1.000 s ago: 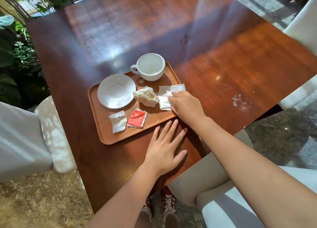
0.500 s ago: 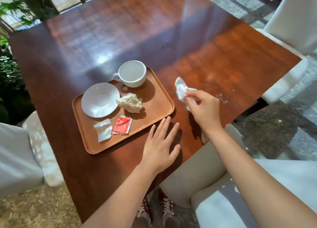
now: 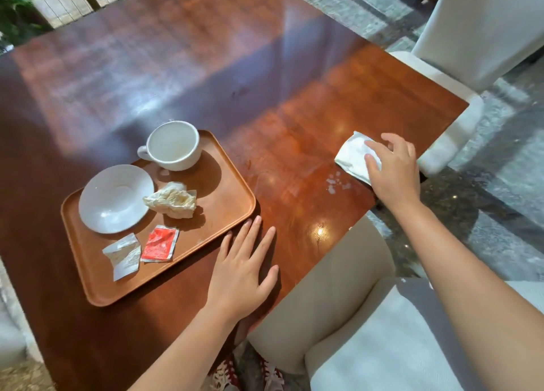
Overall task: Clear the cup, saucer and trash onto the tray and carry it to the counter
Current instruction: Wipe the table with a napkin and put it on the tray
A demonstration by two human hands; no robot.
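Note:
A brown tray (image 3: 223,214) lies on the wooden table (image 3: 206,66). On it stand a white cup (image 3: 172,146) and a white saucer (image 3: 114,199), with a crumpled napkin (image 3: 172,200), a red sachet (image 3: 159,245) and a torn white sachet (image 3: 123,255). My left hand (image 3: 240,267) rests flat on the table beside the tray's near right corner, fingers spread. My right hand (image 3: 393,171) presses a white napkin (image 3: 351,155) onto the table near its right edge. Small wet spots (image 3: 334,183) sit just left of that napkin.
A white upholstered chair (image 3: 471,37) stands past the table's right corner. Another pale chair (image 3: 368,331) is below me at the near edge. Plants and a railing (image 3: 44,2) line the far left. The floor to the right is grey stone.
My right hand took the white napkin off the tray's right edge, carried it rightward, and now presses it down by the wet spots. My left hand stayed put.

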